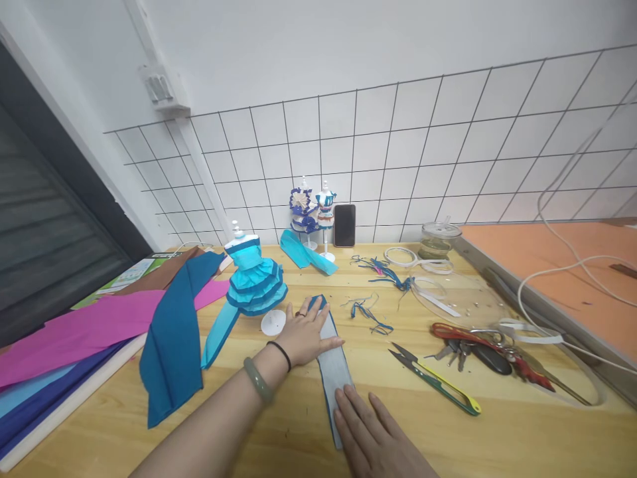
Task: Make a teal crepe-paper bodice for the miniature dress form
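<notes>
A narrow strip of grey-blue crepe paper (332,362) lies flat on the wooden table (497,438), running away from me. My left hand (306,335) rests flat on its far end, fingers stretched out. My right hand (371,431) lies flat on its near end, fingers extended. Just left of my left hand stands a small mannequin in a turquoise paper dress (253,282) beside a white round disc (273,322).
Sheets of teal (172,338), magenta (74,332) and blue paper lie at left. Thread snips (438,380), keys (478,348), scissors, ribbon scraps (383,272), tape rolls and a glass jar (438,240) sit at right. Two dressed mini mannequins (313,212) and a phone (344,226) stand by the grid wall.
</notes>
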### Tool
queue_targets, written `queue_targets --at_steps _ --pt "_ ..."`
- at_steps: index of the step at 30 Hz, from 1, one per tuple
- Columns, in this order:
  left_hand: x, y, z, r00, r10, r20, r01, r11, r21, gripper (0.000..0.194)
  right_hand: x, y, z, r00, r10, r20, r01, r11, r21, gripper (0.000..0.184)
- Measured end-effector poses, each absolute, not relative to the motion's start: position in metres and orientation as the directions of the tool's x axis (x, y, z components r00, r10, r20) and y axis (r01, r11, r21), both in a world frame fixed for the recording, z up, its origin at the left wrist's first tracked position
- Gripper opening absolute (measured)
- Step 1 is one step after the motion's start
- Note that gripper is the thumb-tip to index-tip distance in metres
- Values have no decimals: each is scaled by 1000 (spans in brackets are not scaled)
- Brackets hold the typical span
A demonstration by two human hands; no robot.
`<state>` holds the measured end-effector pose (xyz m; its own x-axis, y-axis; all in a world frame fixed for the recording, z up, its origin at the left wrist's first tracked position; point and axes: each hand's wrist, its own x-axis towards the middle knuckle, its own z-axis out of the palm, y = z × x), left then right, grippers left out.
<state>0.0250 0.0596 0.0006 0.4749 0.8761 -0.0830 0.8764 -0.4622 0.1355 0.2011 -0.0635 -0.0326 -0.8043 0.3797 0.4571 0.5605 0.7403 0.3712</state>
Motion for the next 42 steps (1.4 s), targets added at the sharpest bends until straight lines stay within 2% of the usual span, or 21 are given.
queue_targets --at_steps 6,15,20,23,27,31,36,39,42 --pt "24 77 -4 444 895 -49 892 -437 115 77 200 -59 -29 -823 377 424 536 761 364 28" --pt "32 77 -5 400 914 64 909 -405 95 63 193 -59 -50 -750 481 453 617 756 219 26" --pt "38 29 9 436 890 132 893 -446 61 58 197 -58 -36 -814 432 389 548 793 266 28" --pt "36 -5 7 492 865 98 865 -498 54 56 197 -58 -28 -823 432 369 542 792 281 29" --pt "30 -23 -3 563 825 43 819 -564 105 50 195 -59 -30 -814 431 389 552 781 291 30" --pt "26 -7 -4 549 835 42 828 -550 106 52 196 -59 -32 -794 424 435 571 767 295 29" --pt "24 18 0 545 838 41 830 -546 117 54 194 -59 -33 -814 396 424 545 773 325 27" --pt "23 28 -2 544 838 47 830 -545 116 56 190 -59 -41 -746 414 521 613 733 295 25" --pt "22 33 -4 548 835 48 829 -550 107 58 188 -60 -48 -713 433 552 648 708 281 25"
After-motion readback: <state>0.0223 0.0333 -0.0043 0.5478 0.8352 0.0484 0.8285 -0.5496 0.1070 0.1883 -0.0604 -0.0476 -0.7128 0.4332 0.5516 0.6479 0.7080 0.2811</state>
